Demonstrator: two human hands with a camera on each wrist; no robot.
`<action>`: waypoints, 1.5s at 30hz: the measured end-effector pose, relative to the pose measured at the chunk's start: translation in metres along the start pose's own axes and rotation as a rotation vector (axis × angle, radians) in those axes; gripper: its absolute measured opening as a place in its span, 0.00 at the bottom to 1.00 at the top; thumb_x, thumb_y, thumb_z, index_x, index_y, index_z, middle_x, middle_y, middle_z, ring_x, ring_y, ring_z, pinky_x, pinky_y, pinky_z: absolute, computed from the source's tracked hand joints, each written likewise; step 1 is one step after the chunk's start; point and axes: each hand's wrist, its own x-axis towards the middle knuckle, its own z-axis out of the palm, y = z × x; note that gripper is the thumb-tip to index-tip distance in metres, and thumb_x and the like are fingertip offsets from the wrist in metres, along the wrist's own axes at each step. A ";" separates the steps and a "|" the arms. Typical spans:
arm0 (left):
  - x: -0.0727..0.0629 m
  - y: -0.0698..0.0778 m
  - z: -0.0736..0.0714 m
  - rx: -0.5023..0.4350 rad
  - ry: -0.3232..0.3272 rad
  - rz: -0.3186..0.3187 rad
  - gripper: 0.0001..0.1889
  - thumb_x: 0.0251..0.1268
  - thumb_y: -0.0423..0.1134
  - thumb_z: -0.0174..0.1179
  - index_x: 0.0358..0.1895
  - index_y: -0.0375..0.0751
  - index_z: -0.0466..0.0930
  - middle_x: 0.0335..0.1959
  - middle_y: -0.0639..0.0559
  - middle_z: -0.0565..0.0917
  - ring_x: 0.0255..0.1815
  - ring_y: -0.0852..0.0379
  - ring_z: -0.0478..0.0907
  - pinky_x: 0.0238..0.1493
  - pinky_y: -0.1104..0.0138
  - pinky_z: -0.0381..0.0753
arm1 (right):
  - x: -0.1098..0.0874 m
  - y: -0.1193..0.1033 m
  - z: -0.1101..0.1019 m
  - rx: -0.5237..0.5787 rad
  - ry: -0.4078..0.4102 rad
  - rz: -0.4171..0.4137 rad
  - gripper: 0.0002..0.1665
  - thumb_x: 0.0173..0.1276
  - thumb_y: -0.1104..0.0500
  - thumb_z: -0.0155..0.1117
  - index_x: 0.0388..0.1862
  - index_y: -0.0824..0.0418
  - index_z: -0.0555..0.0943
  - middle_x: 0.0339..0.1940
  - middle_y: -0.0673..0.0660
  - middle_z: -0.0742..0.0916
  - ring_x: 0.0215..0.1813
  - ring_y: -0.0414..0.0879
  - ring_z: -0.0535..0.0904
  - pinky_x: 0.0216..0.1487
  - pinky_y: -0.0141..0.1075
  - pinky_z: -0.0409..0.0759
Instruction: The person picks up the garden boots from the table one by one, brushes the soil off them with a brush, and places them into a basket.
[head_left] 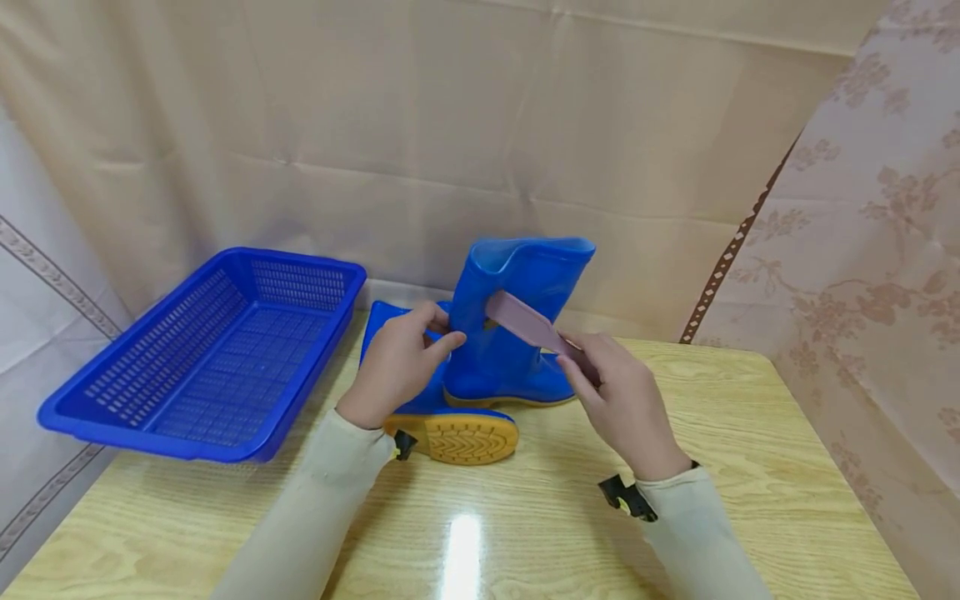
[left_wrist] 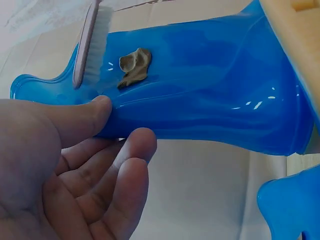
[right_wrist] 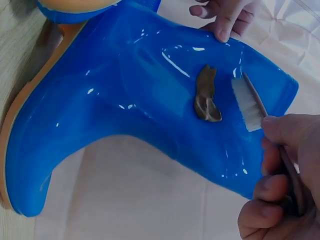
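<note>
A blue rain boot [head_left: 498, 358] stands upright on the table. My left hand [head_left: 401, 358] pinches the edge of its shaft, thumb on the near face. In my right hand [head_left: 622, 400] I grip the handle of a pinkish brush [head_left: 521, 318]. Its pale bristles [right_wrist: 246, 105] face the shaft, below the boot's top opening. Right beside the bristles, a brown mud-like patch [right_wrist: 205, 95] sticks to the boot; in the head view the brush mostly covers it. A second blue boot [head_left: 382, 317] lies on its side under my left hand, its yellow sole [head_left: 468, 437] towards me.
To the left sits a blue plastic basket [head_left: 318, 379] with slotted walls. The wood-grain table [head_left: 735, 450] ends at a beige cloth [head_left: 375, 125] behind the boots. A flowered cloth [head_left: 885, 333] hangs along the right side.
</note>
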 end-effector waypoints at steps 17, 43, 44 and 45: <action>0.001 -0.006 0.011 0.011 0.002 -0.053 0.10 0.76 0.49 0.63 0.45 0.48 0.79 0.39 0.55 0.87 0.32 0.57 0.80 0.30 0.62 0.78 | -0.003 0.003 -0.005 -0.070 -0.004 0.074 0.19 0.69 0.61 0.73 0.59 0.55 0.88 0.23 0.49 0.77 0.23 0.39 0.66 0.19 0.32 0.62; -0.001 0.003 0.005 0.099 -0.183 -0.105 0.15 0.73 0.48 0.66 0.54 0.44 0.82 0.46 0.51 0.88 0.44 0.53 0.84 0.42 0.58 0.84 | -0.001 0.006 0.000 -0.052 0.058 0.010 0.20 0.67 0.62 0.74 0.58 0.54 0.88 0.23 0.48 0.77 0.23 0.38 0.66 0.20 0.31 0.62; -0.001 0.001 0.007 0.109 -0.188 -0.103 0.15 0.73 0.48 0.66 0.54 0.44 0.83 0.46 0.51 0.88 0.43 0.53 0.85 0.42 0.58 0.84 | -0.001 0.006 0.001 -0.051 0.055 0.013 0.20 0.67 0.62 0.74 0.58 0.54 0.88 0.23 0.48 0.77 0.23 0.38 0.66 0.19 0.31 0.62; -0.001 0.000 0.008 0.119 -0.186 -0.095 0.14 0.73 0.47 0.66 0.52 0.44 0.84 0.44 0.51 0.89 0.42 0.53 0.85 0.42 0.58 0.84 | -0.001 0.006 0.001 -0.051 0.050 0.018 0.20 0.68 0.61 0.74 0.58 0.54 0.88 0.23 0.48 0.77 0.22 0.38 0.66 0.19 0.31 0.62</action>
